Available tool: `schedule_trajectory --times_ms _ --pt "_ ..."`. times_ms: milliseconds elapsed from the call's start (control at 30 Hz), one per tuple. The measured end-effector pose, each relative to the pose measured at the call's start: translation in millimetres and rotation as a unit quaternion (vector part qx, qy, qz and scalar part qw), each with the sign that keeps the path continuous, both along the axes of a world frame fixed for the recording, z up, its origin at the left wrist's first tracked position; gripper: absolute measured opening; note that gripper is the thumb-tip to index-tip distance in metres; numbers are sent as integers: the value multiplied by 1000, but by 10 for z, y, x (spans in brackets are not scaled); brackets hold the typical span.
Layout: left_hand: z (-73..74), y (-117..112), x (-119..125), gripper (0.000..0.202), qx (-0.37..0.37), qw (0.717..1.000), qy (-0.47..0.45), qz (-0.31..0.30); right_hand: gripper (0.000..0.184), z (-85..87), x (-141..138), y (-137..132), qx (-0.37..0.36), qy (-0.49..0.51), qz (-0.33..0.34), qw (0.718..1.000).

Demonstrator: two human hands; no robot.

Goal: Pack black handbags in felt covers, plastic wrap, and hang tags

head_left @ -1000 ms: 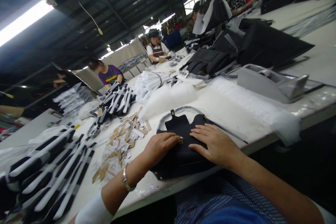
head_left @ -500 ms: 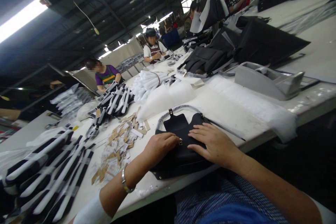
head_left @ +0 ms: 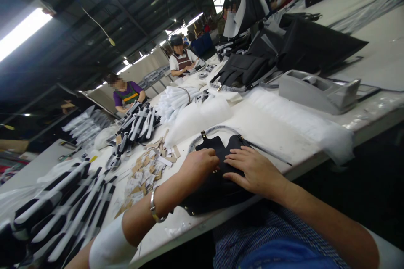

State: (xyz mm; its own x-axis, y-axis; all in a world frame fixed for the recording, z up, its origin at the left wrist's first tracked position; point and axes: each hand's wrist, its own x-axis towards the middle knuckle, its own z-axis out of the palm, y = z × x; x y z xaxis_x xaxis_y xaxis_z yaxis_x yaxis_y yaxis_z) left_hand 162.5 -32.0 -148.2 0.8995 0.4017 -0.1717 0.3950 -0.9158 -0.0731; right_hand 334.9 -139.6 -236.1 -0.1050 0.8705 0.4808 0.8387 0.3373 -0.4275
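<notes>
A black handbag [head_left: 217,198] lies in front of me at the table's near edge, its flap [head_left: 208,143] folded back away from me. Over the bag's front, close to the small gold clasp [head_left: 215,171], my left hand [head_left: 199,169] is closed with curled fingers; whatever is between them is hidden. My right hand [head_left: 252,170] rests flat on the bag's right side, fingers stretched out and holding nothing. Behind the bag curves its wrapped strap [head_left: 221,127].
Paper tags [head_left: 148,172] lie scattered left of the bag. Wrapped black-and-white strips [head_left: 59,214] are piled further left. White foam sheeting [head_left: 293,122] and a grey tape dispenser [head_left: 318,92] are on the right. Black bags [head_left: 318,46] are stacked behind; several co-workers sit further along.
My left hand has gone from lying fairly flat by the clasp to curled, raised and slightly further up the bag. My right hand stays flat on the bag. The view has shifted slightly.
</notes>
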Motion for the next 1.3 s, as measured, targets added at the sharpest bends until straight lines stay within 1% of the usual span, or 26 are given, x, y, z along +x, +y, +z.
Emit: schedule_trajectory --times_ms 133,233,367,500,567,633,767,900,1000,1067,1133,1200,1300 --pt "45 -70 89 11 10 999 50 -2 36 -6 2 -4 14 6 0 1000" --pt "36 -113 112 12 14 998 62 17 35 -12 4 -3 23 12 -2 1000" --pt "-10 -105 89 10 -5 997 40 71 36 -20 5 -1 20 13 1 1000" --pt "-48 -26 23 9 -69 988 -14 139 37 -22 7 0 11 16 7 1000" --pt "-80 22 -20 10 -122 977 -44 172 38 -24 8 0 10 17 9 1000" --pt "-133 64 -70 13 -191 958 -68 203 38 -28 11 -1 6 15 12 1000" --pt "-268 92 -177 28 -318 903 -117 265 39 -35 15 -5 5 16 16 1000" --pt "-351 48 -258 41 -382 855 -175 305 40 -31 16 -9 7 17 17 1000" --pt "-371 4 -284 44 -406 830 -208 322 40 -26 18 -8 8 17 21 1000" --pt "-367 -18 -290 44 -412 821 -223 327 40 -24 20 -8 11 16 23 1000" --pt "-348 -28 -301 44 -408 818 -235 328 40 -23 21 -10 14 15 23 1000" --pt "-316 -23 -329 43 -398 822 -245 325 40 -26 22 -13 14 14 22 1000" --pt "-259 3 -411 37 -370 837 -255 313 37 -34 21 -15 9 15 19 1000"
